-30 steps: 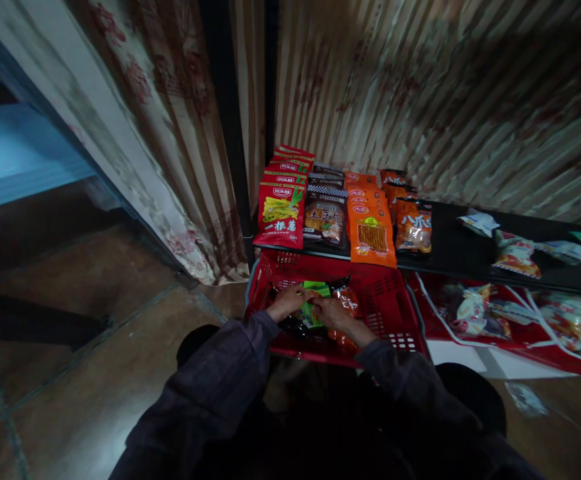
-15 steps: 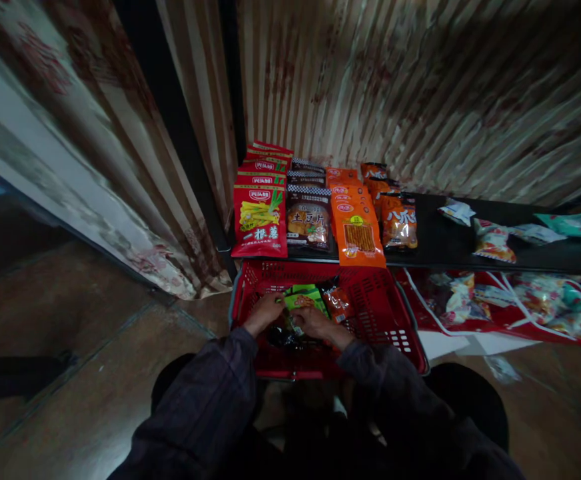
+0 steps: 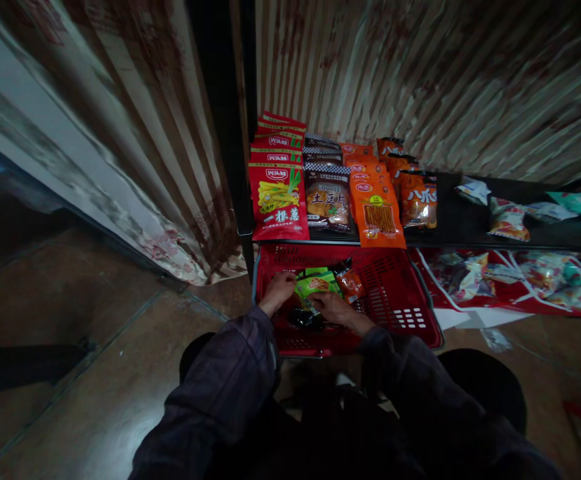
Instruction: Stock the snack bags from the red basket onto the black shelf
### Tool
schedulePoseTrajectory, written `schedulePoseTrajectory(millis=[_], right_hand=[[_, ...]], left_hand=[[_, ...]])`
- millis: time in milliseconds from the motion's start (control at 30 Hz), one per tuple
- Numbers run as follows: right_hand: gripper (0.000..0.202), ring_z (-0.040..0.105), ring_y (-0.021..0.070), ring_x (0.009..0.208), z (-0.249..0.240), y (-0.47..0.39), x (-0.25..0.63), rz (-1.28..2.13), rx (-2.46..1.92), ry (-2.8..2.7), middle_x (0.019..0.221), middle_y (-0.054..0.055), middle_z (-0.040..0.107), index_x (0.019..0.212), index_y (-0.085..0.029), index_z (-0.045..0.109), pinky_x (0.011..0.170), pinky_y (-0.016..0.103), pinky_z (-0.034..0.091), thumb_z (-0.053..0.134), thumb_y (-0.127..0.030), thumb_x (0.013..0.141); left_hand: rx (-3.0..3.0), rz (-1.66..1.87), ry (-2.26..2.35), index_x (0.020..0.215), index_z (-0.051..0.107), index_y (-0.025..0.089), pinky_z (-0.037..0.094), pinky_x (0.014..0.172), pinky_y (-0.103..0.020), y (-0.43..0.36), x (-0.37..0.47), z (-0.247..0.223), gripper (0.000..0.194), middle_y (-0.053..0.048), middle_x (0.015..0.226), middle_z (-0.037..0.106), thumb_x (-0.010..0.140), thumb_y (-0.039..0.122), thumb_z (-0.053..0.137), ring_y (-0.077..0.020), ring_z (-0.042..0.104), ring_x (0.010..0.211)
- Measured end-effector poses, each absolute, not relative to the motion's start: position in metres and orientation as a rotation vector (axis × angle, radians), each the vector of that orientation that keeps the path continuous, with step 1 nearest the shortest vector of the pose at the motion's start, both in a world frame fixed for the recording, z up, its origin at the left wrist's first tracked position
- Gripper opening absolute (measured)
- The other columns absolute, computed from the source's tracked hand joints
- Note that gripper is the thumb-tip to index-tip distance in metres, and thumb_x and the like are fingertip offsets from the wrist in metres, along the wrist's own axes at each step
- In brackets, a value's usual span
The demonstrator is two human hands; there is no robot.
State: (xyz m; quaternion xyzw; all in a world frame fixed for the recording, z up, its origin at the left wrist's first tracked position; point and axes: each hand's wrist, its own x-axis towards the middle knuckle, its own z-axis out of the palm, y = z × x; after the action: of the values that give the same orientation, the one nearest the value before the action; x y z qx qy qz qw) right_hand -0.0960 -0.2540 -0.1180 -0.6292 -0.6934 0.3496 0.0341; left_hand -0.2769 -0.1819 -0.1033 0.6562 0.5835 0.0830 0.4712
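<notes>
Inside the red shopping basket lies a bright green snack packet. My left hand is at its left edge, fingers closed together on the corner. From the lower right, my right hand has its fingers closed on the front edge of the same packet. More green packaging shows just behind it. To its right rests an orange-and-black snack packet. A shiny black packet lies below and between my hands, partly in shadow.
Behind the basket, a black shelf carries red packets, brown potato-slice packets, orange packets and orange-black bags. Small bags lie farther right. A red bag with white handles holds more snacks. Curtains hang behind.
The view has shifted, so the basket and shelf appear farther right and higher. My left hand has moved slightly away from my right, and more of the green packet shows between them.
</notes>
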Motion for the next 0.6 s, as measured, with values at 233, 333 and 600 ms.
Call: schedulePoseTrajectory(millis=[233,333,600], right_hand=[[0.028,0.064,0.0182,0.082,-0.120,-0.256,-0.104,1.175,-1.962,-2.041,0.087,0.004,0.074,0.100,-0.021,0.074,0.080,0.029,0.048,0.048,-0.018,0.087],[0.026,0.062,0.0172,0.076,-0.119,-0.252,-0.114,1.218,-1.968,-2.026,0.080,0.004,0.072,0.090,-0.018,0.074,0.072,0.026,0.048,0.049,-0.016,0.085],[0.022,0.059,0.0148,0.068,-0.132,-0.242,-0.126,1.208,-1.983,-2.036,0.073,0.003,0.069,0.082,-0.018,0.073,0.061,0.023,0.044,0.051,-0.014,0.083]], left_hand=[[1.875,-0.217,1.075,0.098,0.074,0.022,0.049,0.088,-0.029,-0.199,-0.297,-0.089,0.029,-0.007,0.110,0.074,0.075,0.013,0.059,-0.0241,0.065,0.103],[1.952,-0.363,0.913,0.102,0.073,0.021,0.050,0.084,-0.027,-0.201,-0.301,-0.083,0.035,-0.007,0.109,0.074,0.071,0.010,0.059,-0.0229,0.067,0.099],[2.119,-0.498,0.803,0.120,0.065,0.022,0.052,0.090,-0.035,-0.198,-0.300,-0.065,0.046,-0.010,0.124,0.068,0.075,0.028,0.062,-0.0288,0.065,0.111]])
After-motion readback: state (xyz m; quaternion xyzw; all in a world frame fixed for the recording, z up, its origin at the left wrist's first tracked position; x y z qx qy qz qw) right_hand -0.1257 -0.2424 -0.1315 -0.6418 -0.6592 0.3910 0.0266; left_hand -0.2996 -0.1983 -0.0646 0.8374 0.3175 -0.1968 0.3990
